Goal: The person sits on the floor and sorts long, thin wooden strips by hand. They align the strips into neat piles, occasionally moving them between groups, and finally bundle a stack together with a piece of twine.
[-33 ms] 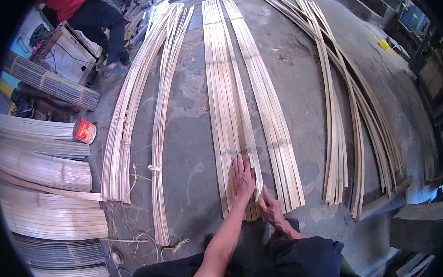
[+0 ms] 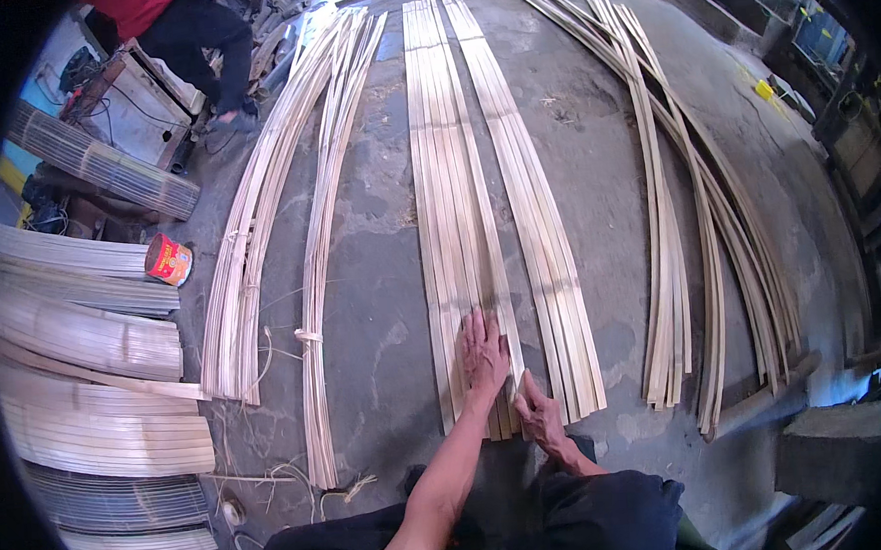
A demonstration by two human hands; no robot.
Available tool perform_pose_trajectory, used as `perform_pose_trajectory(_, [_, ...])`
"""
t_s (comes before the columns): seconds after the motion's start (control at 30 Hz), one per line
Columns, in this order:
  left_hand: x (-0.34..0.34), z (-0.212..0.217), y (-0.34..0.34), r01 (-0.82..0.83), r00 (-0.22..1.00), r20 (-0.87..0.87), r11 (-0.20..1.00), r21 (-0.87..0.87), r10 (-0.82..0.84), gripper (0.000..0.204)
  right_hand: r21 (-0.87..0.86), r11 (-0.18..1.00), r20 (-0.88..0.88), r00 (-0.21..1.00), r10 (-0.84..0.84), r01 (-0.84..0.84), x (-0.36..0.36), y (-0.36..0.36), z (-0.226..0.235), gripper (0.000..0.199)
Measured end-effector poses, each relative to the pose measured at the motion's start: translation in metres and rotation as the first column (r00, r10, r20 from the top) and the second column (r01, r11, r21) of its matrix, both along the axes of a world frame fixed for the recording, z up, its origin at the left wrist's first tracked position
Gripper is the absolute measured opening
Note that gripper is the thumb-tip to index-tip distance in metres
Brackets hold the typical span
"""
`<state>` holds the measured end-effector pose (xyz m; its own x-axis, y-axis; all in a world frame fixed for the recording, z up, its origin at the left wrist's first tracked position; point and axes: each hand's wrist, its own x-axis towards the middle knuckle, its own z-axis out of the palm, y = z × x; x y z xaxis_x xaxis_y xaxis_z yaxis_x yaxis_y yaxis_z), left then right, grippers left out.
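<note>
Long, pale split bamboo strips (image 2: pixel 440 175) lie side by side on the floor in front of me, running away from my knees. My left hand (image 2: pixel 486 354) lies flat on their near part, fingers stretched forward and slightly apart. At the near end of the group's right edge, my right hand (image 2: pixel 540 416) has its fingers bent against the outermost bamboo strip (image 2: pixel 497 282), seemingly gripping its side; the fingertips are partly hidden. A narrower row of bamboo strips (image 2: pixel 531 201) lies just right of that strip, with a gap between them.
Left of the strips lie a tied bundle (image 2: pixel 319 381) and a looser bundle (image 2: pixel 250 255). Crossed strips (image 2: pixel 664 263) spread on the right. Slatted bamboo stacks (image 2: pixel 100 422) and a red can (image 2: pixel 169 260) stand at left. Another person's leg (image 2: pixel 211 48) is at back left.
Both my hands and the bamboo strips stay in place. The other person's lower leg and foot at the back left have shifted slightly.
</note>
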<state>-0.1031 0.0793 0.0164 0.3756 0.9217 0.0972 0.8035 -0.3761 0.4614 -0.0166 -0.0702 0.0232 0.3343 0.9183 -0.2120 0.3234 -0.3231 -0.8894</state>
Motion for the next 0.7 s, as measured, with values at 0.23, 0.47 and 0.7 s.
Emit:
perform_pose_trajectory(0.23, [0.003, -0.005, 0.000, -0.043, 0.996, 0.082, 0.998, -0.046, 0.047, 0.068, -0.046, 0.999, 0.011, 1.000, 0.023, -0.022, 0.020, 0.004, 0.001, 0.058])
perform_pose_trajectory(0.47, [0.000, -0.008, 0.001, -0.038, 0.990, 0.131, 0.997, -0.070, 0.047, 0.065, -0.031, 0.999, 0.043, 0.999, 0.031, -0.030, 0.017, 0.008, 0.021, 0.057])
perform_pose_trajectory(0.7, [0.006, -0.010, 0.000, -0.030, 0.992, 0.123, 1.000, -0.006, 0.031, 0.060, 0.026, 0.994, 0.154, 0.983, 0.097, -0.102, 0.024, 0.005, -0.008, 0.059])
